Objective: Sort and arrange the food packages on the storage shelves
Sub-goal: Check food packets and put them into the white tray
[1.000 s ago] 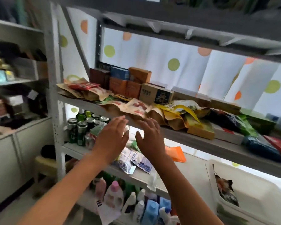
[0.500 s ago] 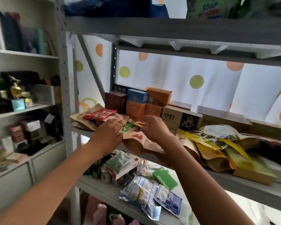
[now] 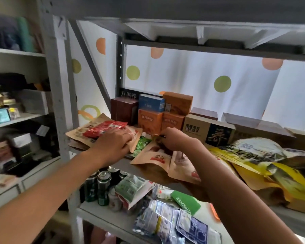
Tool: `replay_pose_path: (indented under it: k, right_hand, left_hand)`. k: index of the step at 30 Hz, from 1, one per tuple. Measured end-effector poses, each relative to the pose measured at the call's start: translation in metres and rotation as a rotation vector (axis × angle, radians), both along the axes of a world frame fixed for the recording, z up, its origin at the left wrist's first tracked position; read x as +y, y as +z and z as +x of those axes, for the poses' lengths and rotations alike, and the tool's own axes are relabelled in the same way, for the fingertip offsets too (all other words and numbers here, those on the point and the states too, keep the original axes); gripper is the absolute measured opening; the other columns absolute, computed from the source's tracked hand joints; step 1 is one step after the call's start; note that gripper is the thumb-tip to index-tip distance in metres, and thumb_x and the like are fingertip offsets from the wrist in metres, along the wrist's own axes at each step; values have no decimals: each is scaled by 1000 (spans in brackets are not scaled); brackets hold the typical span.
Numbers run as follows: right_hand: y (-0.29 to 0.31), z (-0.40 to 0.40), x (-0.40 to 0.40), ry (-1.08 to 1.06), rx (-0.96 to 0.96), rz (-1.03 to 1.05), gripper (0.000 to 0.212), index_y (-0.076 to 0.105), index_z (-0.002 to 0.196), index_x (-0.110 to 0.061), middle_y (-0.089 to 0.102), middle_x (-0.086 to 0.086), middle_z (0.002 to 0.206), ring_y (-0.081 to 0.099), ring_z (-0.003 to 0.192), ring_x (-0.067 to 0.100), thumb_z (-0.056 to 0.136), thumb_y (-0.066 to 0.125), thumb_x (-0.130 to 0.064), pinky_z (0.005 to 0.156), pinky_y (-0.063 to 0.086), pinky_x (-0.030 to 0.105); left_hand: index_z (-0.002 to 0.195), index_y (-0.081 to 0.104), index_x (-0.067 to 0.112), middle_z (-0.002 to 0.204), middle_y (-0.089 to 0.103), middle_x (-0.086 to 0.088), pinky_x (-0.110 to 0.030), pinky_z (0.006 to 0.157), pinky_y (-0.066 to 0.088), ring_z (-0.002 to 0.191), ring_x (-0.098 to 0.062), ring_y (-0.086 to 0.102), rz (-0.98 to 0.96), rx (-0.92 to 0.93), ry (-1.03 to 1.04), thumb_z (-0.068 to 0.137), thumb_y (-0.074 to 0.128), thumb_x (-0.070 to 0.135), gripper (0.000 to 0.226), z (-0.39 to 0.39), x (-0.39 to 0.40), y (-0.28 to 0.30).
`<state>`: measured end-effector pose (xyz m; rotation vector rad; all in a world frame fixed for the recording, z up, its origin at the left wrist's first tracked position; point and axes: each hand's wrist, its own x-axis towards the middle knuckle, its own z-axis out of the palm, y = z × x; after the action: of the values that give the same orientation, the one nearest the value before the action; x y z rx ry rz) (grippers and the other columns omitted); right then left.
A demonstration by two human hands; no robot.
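Two hands work on the middle shelf point(image 3: 123, 160) of a grey metal rack. Left hand point(image 3: 113, 144) lies palm-down near the shelf's left front corner, fingers curled over the edge of a kraft pouch point(image 3: 81, 132) that carries one red packet point(image 3: 104, 128) on top. Right hand point(image 3: 174, 139) pinches the top edge of a second kraft pouch point(image 3: 152, 154), which overhangs the front edge; a third kraft pouch point(image 3: 181, 165) lies touching it on the right. One green sachet point(image 3: 141, 144) shows between the two hands.

Along the back edge: six boxes in a stack near the left rear corner, namely one dark red box point(image 3: 123, 110), one blue box point(image 3: 151, 103), three orange boxes point(image 3: 177, 103), and behind them one dark box, mostly hidden. One long tan box point(image 3: 208, 129) lies to their right. Yellow bags point(image 3: 250, 161) pile toward the right end; their count cannot be told.

Lower shelf point(image 3: 102, 213): at least four green cans point(image 3: 103, 185), one green card point(image 3: 185, 200), several clear-wrapped packets point(image 3: 167, 224).

Against the frame half a second back: both hands sit on the same pouches, the right one now closed on the pouch top rather than hovering over it; the view has moved closer in.
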<state>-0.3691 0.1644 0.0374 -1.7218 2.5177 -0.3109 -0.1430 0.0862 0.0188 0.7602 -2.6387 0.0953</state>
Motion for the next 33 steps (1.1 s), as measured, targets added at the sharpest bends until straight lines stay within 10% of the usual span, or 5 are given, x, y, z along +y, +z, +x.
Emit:
replay_pose_path:
  k: [9, 13, 19, 24, 33]
  right_hand:
    - [35, 18, 10, -63, -125, -410, 24, 72, 107, -18, 70, -1, 113, 67, 102, 19, 94, 60, -2, 91, 58, 37]
    - [58, 53, 28, -98, -380, -623, 28, 71, 88, -18, 72, -6, 85, 70, 73, 3, 99, 53, 0, 65, 58, 20]
    - [64, 123, 49, -161, -907, -896, 19, 70, 100, -13, 77, 5, 91, 76, 81, 22, 104, 52, -15, 66, 62, 30]
    - [33, 178, 57, -152, -1125, -1021, 22, 72, 112, -10, 75, 17, 107, 72, 98, 36, 103, 52, -16, 90, 57, 48]
    - [-37, 293, 59, -313, -1062, -1080, 17, 72, 104, -11, 74, 13, 96, 69, 88, 27, 100, 56, -12, 73, 58, 35]
  left_hand:
    - [115, 67, 21, 120, 65, 0, -33, 92, 46, 112, -18, 57, 117, 118, -118, 95, 54, 31, 26, 6, -12, 19]
    - [106, 69, 22, 107, 64, 8, -25, 80, 43, 98, -11, 59, 252, 288, -231, 98, 57, 29, 16, 5, -10, 29]
    - [84, 70, 26, 97, 72, -2, -49, 89, 57, 89, -24, 72, 1117, 576, -313, 93, 64, 43, 20, 15, -1, 30]
    - [109, 63, 18, 110, 69, -13, -37, 69, 61, 85, -26, 74, 1637, 784, -464, 75, 69, 43, 42, 54, 16, 25]
    - [126, 60, 16, 114, 73, -2, -42, 86, 57, 101, -22, 72, 1594, 1078, -512, 73, 74, 36, 58, 137, 27, -25]
